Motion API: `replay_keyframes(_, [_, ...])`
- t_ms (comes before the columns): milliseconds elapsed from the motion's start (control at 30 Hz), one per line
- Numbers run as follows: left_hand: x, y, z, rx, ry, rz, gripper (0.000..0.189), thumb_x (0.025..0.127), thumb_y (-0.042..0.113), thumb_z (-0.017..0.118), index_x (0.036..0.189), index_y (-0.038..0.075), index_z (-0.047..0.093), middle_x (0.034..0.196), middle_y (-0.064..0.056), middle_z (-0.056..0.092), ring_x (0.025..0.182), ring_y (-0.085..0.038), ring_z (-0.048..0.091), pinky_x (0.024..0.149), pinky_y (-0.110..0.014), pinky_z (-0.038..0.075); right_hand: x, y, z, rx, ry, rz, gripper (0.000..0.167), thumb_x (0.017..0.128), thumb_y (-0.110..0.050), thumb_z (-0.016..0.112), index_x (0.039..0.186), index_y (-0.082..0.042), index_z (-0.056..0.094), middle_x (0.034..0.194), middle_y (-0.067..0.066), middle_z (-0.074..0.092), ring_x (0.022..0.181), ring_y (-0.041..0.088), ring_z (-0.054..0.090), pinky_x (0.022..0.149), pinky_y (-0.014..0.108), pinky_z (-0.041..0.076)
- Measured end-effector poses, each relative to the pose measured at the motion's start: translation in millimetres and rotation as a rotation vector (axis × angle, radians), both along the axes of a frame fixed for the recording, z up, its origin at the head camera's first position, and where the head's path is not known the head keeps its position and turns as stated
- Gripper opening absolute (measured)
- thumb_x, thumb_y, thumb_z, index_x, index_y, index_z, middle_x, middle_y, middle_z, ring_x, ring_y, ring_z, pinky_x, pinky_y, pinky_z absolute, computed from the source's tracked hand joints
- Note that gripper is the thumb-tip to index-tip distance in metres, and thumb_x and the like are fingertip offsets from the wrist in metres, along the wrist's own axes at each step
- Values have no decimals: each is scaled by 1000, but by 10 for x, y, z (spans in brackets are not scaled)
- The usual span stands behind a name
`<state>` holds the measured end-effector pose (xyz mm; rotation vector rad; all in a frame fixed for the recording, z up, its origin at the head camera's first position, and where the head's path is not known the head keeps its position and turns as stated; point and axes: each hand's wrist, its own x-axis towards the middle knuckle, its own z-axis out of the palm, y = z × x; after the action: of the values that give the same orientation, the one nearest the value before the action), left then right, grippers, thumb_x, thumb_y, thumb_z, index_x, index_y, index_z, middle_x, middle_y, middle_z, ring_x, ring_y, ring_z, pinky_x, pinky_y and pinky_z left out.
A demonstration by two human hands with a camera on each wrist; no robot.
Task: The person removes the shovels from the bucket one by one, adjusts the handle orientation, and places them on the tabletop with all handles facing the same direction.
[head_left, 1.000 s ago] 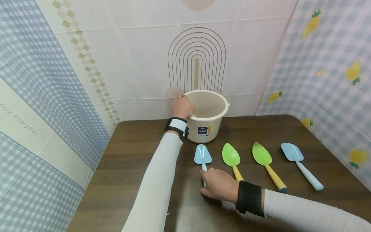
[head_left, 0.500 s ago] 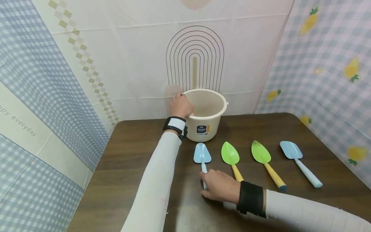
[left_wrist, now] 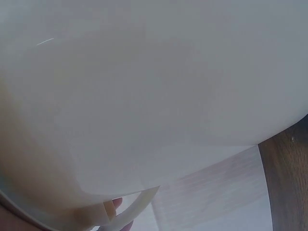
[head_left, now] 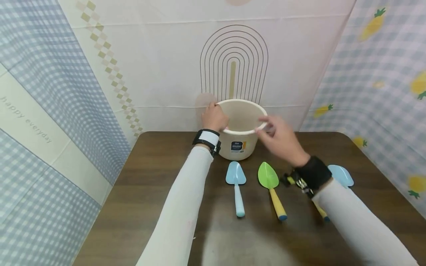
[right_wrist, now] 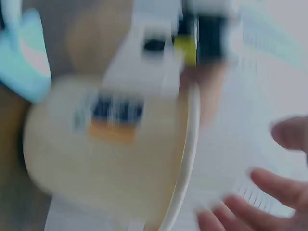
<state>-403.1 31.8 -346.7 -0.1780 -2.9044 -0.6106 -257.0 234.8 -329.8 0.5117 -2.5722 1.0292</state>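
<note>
A cream bucket (head_left: 244,114) with a dark label stands upright at the back of the table. My left hand (head_left: 214,117) grips its left rim; in the left wrist view the bucket wall (left_wrist: 159,96) fills most of the picture, with fingertips beside a curved white handle (left_wrist: 137,207). My right hand (head_left: 281,138) is at the bucket's right rim, its fingers spread and holding nothing. In the right wrist view, those fingers (right_wrist: 255,202) look apart from the rim, though blurred. Before the bucket lie a light blue trowel (head_left: 236,173) and a green trowel with yellow handle (head_left: 268,175).
Another light blue trowel (head_left: 341,174) lies to the right, partly behind my right forearm. The yellow handle (head_left: 321,211) of a second green trowel shows beneath that arm. Printed cloth (head_left: 166,66) hangs behind the brown wooden table (head_left: 159,207).
My right hand has left the near light blue trowel and risen forward to the bucket's right rim. That trowel stays on the table. My left hand keeps its grip; the head view has shifted slightly.
</note>
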Motion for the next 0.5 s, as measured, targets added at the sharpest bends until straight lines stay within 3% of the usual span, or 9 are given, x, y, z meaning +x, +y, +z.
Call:
replay_keyframes(100, [-27, -8, 38, 7, 11, 4, 53, 94, 29, 60, 139, 0, 60, 140, -12, 55, 125, -28, 55, 112, -46, 44, -411, 171, 105, -100, -43, -128, 57, 104, -34, 58, 151, -3, 48, 147, 25, 51, 127, 43, 53, 100, 57, 49])
replay_keyframes(200, [-21, -27, 43, 17, 26, 5, 50, 94, 28, 59, 135, 0, 63, 138, -12, 56, 124, -29, 56, 112, -47, 44, -744, 272, 129, -139, -127, -192, 75, 104, -47, 54, 162, -6, 31, 167, 22, 31, 151, 43, 33, 120, 62, 32])
replay_keyframes(367, [33, -12, -5, 21, 36, 7, 45, 94, 26, 58, 130, -1, 66, 132, -12, 59, 120, -29, 57, 109, -46, 46, -1074, 326, 48, -202, -263, -205, 94, 102, -59, 50, 168, -11, 2, 175, 18, 5, 161, 39, 11, 127, 64, 18])
replay_keyframes(500, [57, 23, -18, 27, 39, 5, 44, 94, 26, 59, 129, 0, 67, 130, -11, 59, 118, -29, 58, 107, -46, 46, -1219, 292, 1, -180, -341, -214, 98, 102, -61, 48, 167, -11, -6, 174, 21, 1, 160, 43, 12, 126, 65, 18])
